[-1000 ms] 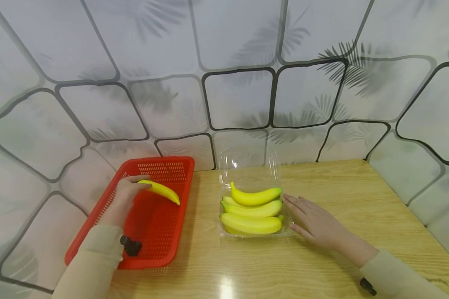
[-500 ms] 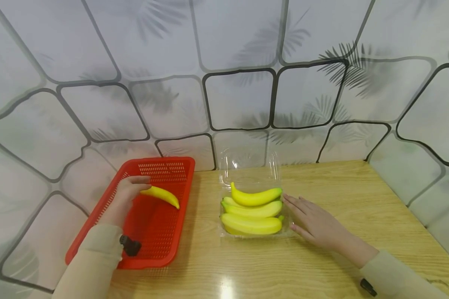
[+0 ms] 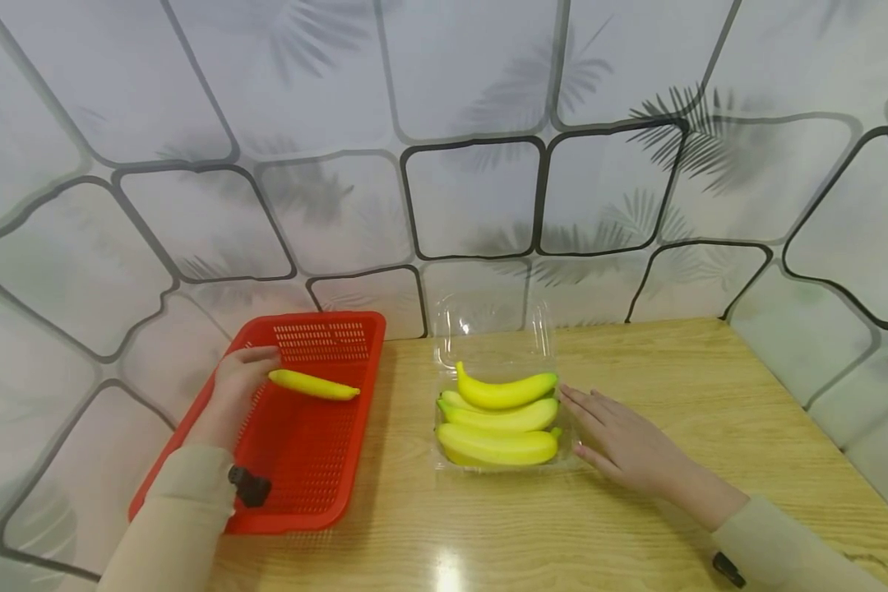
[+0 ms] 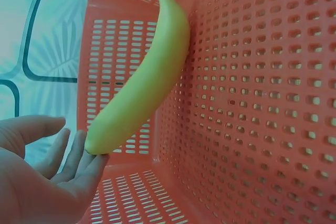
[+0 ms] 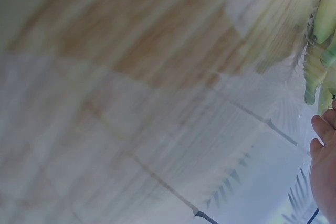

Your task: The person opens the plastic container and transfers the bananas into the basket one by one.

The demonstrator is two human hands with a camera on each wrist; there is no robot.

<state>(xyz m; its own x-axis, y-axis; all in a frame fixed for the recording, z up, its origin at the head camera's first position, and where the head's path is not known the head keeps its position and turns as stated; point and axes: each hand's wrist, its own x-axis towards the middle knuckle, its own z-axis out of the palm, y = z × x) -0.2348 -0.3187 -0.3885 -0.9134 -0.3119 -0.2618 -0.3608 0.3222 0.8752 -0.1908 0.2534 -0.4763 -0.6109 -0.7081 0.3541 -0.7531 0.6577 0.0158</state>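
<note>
Now we see our left hand (image 3: 238, 372), fingers straight, touching the banana (image 3: 314, 385) lying in the red basket (image 3: 296, 485); our right hand (image 3: 622, 444) rests flat on the bench (image 3: 636, 543) beside the clear box (image 3: 488, 329) of bananas.

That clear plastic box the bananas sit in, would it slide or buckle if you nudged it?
Probably both. The clear box looks thin and see-through, so likely light and flexible. It sits on the smooth, glossy table, so it may slide; the right hand rests against its side, perhaps steadying it.
</note>
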